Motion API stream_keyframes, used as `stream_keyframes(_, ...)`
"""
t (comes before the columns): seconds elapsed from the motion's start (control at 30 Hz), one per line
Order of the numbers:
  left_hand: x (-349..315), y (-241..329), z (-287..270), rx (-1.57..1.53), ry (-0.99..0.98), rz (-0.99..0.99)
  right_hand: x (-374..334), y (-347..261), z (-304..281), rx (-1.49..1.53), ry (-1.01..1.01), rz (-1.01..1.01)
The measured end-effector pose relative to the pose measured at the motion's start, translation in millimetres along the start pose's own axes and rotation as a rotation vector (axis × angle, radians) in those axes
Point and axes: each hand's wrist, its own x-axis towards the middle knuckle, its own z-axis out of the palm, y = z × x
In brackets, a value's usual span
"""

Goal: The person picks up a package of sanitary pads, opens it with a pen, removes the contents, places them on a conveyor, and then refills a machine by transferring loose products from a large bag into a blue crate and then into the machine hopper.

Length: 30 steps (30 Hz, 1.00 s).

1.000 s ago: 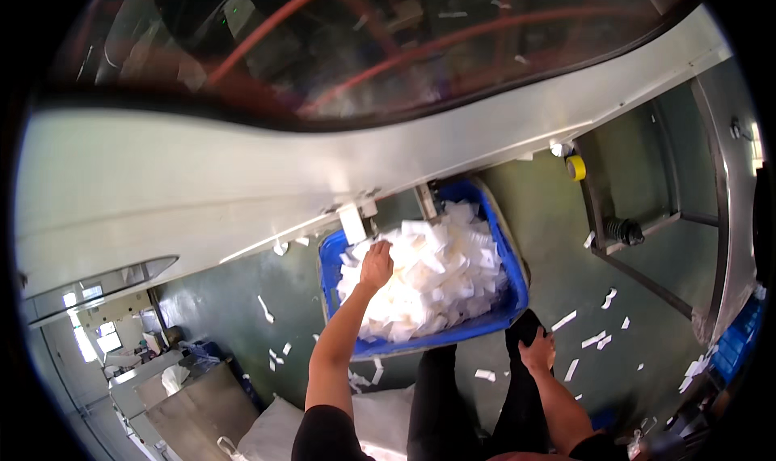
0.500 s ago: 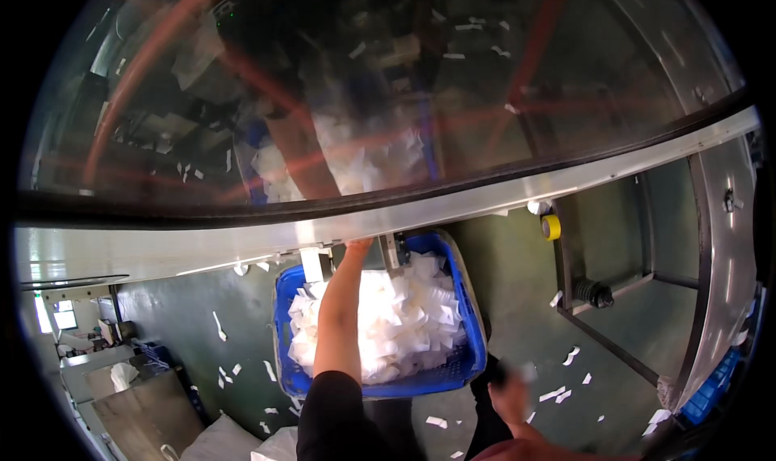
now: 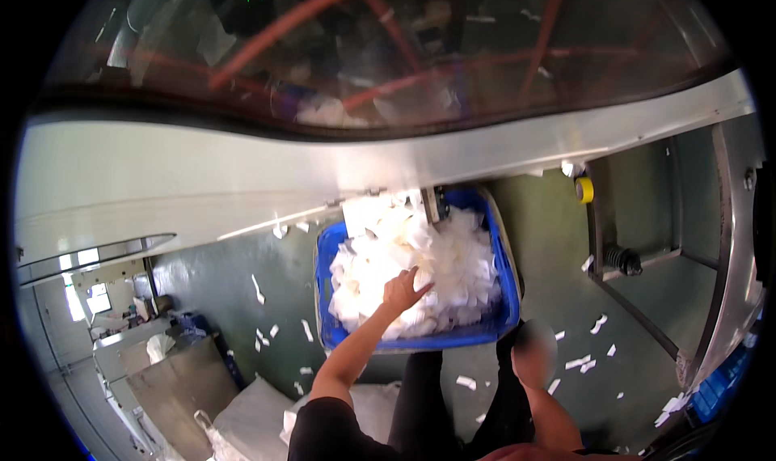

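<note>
My left hand (image 3: 406, 289) reaches over a pile of small white paper-like packets (image 3: 461, 259), fingers apart and gripping nothing; whether it touches the top ones is unclear. The heap fills a blue plastic basket (image 3: 507, 287) in front of my legs. At the basket's near right corner is my right hand (image 3: 533, 364), low beside my leg. A smear covers its fingers, so anything it holds cannot be made out. Just above the heap, a metal bracket (image 3: 432, 205) juts from the underside of the white machine panel (image 3: 364, 160).
A dark see-through cover (image 3: 388, 73) spans the top. On the right stands a metal frame (image 3: 638, 315) with a yellow tape roll (image 3: 584, 190). White scraps (image 3: 466, 382) litter the green floor. Grey sacks (image 3: 255, 412) and a metal cabinet (image 3: 174, 388) are at lower left.
My left hand has come back from beneath the panel's edge and down over the pile. More packets now lie heaped under the bracket. The whole view has shifted.
</note>
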Motion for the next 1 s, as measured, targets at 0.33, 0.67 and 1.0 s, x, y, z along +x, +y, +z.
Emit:
stream_keyframes(0.33,109,-24,-48,0.066,0.299,0.315,-23,13,24,-0.118,0.008,0.012)
stream_keyframes(0.67,119,-2,-13,0.055,0.002,-0.124,-17,2,18,-0.005,-0.05,0.083)
stream_keyframes(1.0,-13,96,122,0.037,-0.478,0.027,-19,-8,16,-0.059,0.053,-0.032)
